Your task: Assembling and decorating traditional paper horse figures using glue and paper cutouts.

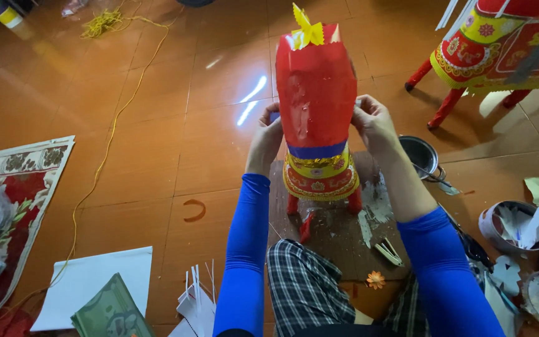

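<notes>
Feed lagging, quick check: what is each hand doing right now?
Left hand: fingers pressed on the red paper figure.
Right hand: fingers pinching its right edge.

Upper left of the frame, the tiled floor (176, 125) lies open to me, crossed only by a thin yellow cord (104, 156). Lower left is blocked by a patterned mat (29, 168), white paper (95, 281) and a green packet (110, 312). On the right it is crowded: a metal pot (419, 155), a tub of scraps (516, 228) and a second red figure (500, 43) at upper right. The red paper figure (316, 93) fills the space between my hands.
</notes>
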